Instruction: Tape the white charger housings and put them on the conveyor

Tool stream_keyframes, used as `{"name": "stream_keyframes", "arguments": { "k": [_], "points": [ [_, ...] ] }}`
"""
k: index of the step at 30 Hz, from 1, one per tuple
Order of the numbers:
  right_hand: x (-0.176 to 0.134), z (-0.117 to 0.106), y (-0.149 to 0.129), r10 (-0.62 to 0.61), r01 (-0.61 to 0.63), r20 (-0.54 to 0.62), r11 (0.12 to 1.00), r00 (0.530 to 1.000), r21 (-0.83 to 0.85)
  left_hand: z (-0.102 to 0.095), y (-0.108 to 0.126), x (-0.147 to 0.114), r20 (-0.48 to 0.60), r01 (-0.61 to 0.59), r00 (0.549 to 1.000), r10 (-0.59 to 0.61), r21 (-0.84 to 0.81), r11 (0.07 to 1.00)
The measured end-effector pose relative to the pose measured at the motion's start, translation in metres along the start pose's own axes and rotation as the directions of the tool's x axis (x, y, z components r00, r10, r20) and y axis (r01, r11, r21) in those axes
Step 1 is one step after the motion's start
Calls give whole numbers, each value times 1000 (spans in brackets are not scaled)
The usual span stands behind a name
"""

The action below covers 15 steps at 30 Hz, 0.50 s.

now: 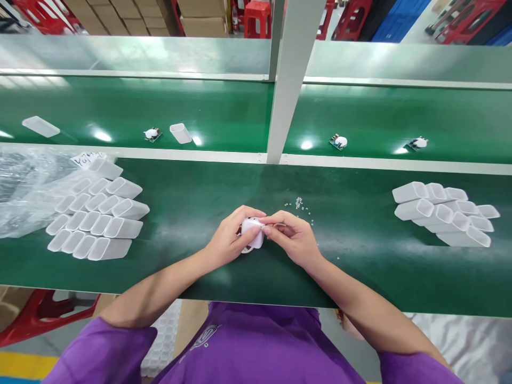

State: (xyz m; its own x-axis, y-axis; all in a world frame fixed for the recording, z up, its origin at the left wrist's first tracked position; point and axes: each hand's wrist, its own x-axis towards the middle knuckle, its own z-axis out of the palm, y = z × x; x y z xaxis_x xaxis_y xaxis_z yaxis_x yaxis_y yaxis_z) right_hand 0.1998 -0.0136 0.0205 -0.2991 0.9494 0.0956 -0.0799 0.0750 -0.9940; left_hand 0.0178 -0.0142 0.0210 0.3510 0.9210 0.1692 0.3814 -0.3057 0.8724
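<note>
My left hand (230,237) grips a small white rounded plastic housing (253,233) just above the green bench, its thumb on the front face. A few dark marks show at the housing's top edge. My right hand (294,237) meets the housing's right upper corner with thumb and index finger pinched together. Whatever lies in that pinch is too small to make out. Beyond the right hand, several tiny clear pieces (298,202) are scattered on the bench. A pale round edge (247,249) peeks out below the housing, partly hidden by the left hand.
White open-ended sleeves are stacked at left (125,226) and right (414,209). Clear plastic bags (32,186) lie far left. Behind a metal rail, the green belt (232,114) carries small circuit boards (339,141) and loose sleeves (181,133). An upright post (290,80) stands ahead.
</note>
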Motion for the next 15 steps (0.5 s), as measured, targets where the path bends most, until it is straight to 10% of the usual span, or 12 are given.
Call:
{"name": "stream_keyframes", "arguments": {
  "k": [15],
  "points": [
    [-3,0,-4,-262,259,27,924,965,-280,8,-9,-1,-80,-230,966,244,159,960]
  ]
}}
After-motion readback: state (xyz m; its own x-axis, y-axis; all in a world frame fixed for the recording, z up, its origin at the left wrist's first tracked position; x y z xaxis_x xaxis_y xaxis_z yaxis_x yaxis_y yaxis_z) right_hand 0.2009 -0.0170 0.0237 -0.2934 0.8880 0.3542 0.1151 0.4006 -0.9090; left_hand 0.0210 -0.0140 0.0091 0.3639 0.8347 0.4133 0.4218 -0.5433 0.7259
